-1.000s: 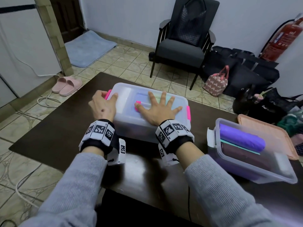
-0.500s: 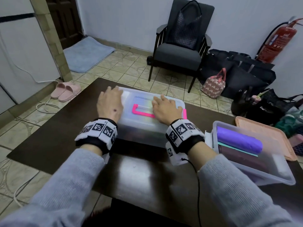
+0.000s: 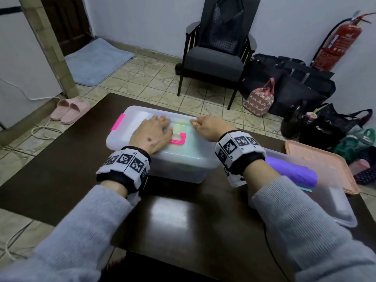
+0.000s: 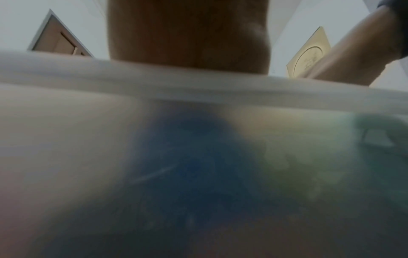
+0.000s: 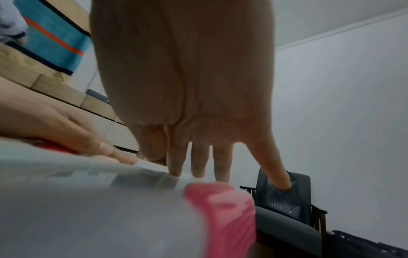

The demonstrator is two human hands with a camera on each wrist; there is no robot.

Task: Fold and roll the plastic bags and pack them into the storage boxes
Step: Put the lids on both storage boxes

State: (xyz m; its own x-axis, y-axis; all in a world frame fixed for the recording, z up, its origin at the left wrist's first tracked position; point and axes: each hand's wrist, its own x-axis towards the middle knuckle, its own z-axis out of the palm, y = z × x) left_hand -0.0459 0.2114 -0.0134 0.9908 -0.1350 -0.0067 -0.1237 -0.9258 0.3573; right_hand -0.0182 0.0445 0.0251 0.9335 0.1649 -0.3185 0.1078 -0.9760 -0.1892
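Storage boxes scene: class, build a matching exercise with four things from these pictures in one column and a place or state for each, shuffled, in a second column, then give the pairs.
Things:
1. left hand
2. purple roll
3. peach lid
4. pink slippers

Places or states:
A. on the floor, left of the table
B. flat on the table's right edge
C. resting on the closed box's lid
D. inside the open box

Pairs: 1-C, 2-D, 3-B, 4-A

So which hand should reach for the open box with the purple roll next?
Right, probably. The right hand rests on the closed box at the end beside the open box with the purple roll. The left hand lies flat farther away.
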